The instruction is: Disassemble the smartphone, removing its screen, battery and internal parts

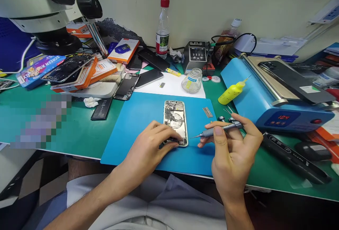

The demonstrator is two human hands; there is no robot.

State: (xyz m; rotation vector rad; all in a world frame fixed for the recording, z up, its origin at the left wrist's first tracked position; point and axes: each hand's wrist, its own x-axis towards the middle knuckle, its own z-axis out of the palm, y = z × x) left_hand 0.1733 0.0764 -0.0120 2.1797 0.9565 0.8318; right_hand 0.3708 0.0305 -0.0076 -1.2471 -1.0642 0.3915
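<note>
An opened phone (181, 124) with its inner parts bare lies face up on a blue mat (127, 134). My left hand (155, 140) rests over the phone's lower end, its thumb and fingers closed about a dark part there. Just right of the phone, my right hand (233, 148) holds a grey precision screwdriver (209, 132), its thin tip pointing left, apart from the phone. Thin metal prongs (228, 110) show behind the right fingers; whether they are held is unclear. A small perforated metal plate (207, 112) lies on the mat.
A blue heated machine (265, 106) carries a dark phone (293, 80) at right. By it are a yellow needle bottle (231, 93) and a glass jar (192, 81). A microscope (53, 11) overhangs boxes at left; a battery (101, 109) and a screen (127, 86) lie beside the mat.
</note>
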